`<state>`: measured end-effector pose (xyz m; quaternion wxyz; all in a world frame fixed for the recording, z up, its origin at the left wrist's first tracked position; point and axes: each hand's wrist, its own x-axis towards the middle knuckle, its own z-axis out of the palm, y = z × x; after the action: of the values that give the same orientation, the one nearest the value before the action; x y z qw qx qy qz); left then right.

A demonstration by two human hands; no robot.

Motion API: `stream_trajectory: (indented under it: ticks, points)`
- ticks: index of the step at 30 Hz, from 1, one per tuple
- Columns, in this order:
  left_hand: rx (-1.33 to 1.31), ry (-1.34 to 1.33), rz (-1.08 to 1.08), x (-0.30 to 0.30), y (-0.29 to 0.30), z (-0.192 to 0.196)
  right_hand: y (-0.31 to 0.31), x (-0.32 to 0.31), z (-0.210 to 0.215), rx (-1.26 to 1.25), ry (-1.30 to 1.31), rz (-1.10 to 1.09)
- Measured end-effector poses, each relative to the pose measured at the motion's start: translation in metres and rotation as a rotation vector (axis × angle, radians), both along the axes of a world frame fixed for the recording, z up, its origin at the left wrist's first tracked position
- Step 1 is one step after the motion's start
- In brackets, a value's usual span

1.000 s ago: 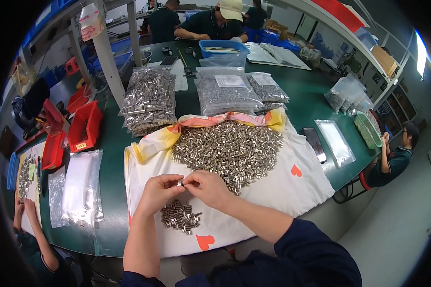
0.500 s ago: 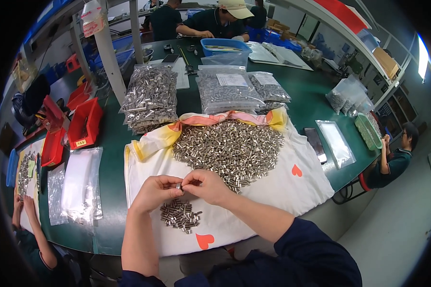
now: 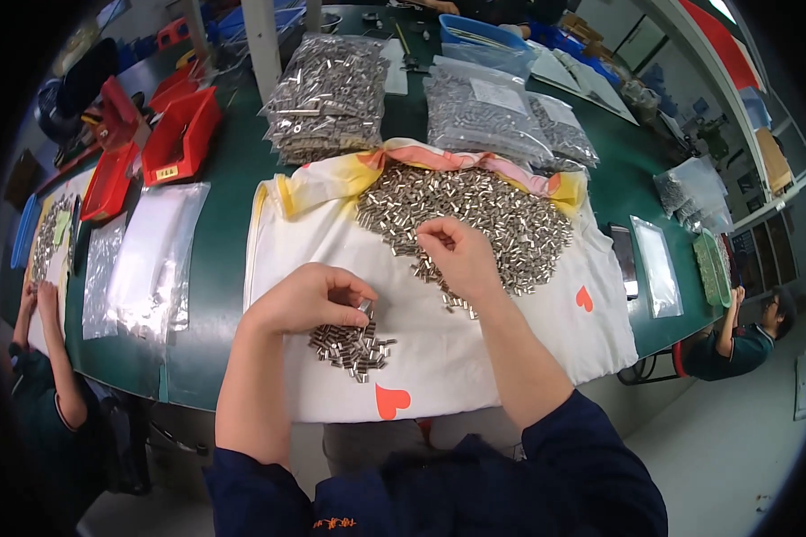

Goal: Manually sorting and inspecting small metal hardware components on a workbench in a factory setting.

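Just above a small heap of short metal sleeves [image 3: 354, 356], my left hand [image 3: 309, 300] pinches one shiny metal sleeve [image 3: 365, 306] between thumb and fingertips. My right hand [image 3: 464, 258] is at the near left edge of a large pile of similar metal sleeves [image 3: 510, 228]. Its thumb and fingers are drawn together, and whatever lies between them is too small or hidden to make out. Both heaps rest on a white cloth [image 3: 475, 380] with red hearts, its far edge rolled up in yellow and pink.
Clear bags full of metal parts [image 3: 325, 98] stand behind the cloth. Red bins [image 3: 181, 139] and empty plastic bags [image 3: 157, 259] are at the left. A phone [image 3: 624, 259] and a flat clear bag [image 3: 655, 268] lie at the right. Co-workers sit at both sides.
My hands have parted: the right moved forward and right to the large pile, while the left stays near the small heap with a sleeve. The view has tilted down.
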<state>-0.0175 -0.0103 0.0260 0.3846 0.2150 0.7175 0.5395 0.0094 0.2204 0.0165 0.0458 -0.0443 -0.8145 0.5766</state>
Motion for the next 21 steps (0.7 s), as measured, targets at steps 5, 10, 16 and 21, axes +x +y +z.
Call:
stream_trajectory:
  ticks: [5,10,16,21]
  points:
    - [-0.032,0.11,-0.049,0.0,0.003,0.001,0.003,0.003,-0.01,0.589,0.183,0.119]
    - [0.007,0.072,0.017,0.001,0.003,-0.003,-0.01,0.008,-0.019,0.941,0.36,0.128]
    - [0.146,-0.001,0.188,0.001,0.008,-0.012,-0.014,0.008,-0.009,0.644,0.376,0.104]
    - [0.228,-0.073,0.253,0.0,0.013,-0.013,-0.028,0.018,-0.002,0.029,0.012,0.162]
